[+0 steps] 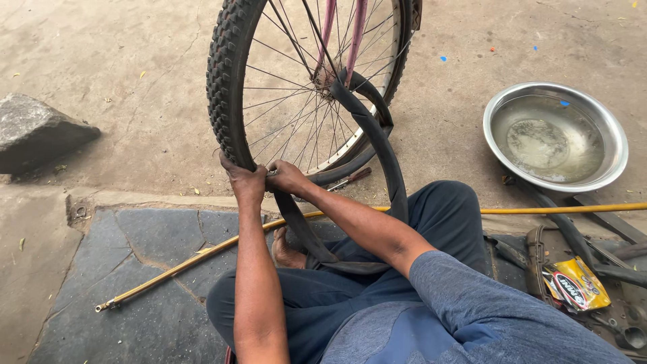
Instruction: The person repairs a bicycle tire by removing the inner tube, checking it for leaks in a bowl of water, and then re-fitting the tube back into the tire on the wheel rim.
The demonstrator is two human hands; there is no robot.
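Two hands at one bicycle wheel (296, 81). Left hand (244, 182): closed over the knobby black rubber tyre (226, 87) at its lower edge. Right hand (286, 176): fingers curled at the metal rim just beside it; whether it grips anything, I cannot tell. Inner tube (381, 145): smooth, limp black loop, hanging from the spokes to the lap. Nearby: round steel basin (556, 135) of water; long yellow hose (202, 253) across grey stone paving.

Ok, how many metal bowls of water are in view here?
1. The metal bowl sits on the concrete at the right, beyond the yellow hose; it holds shallow murky water. None other shows, though the frame edges may hide more.
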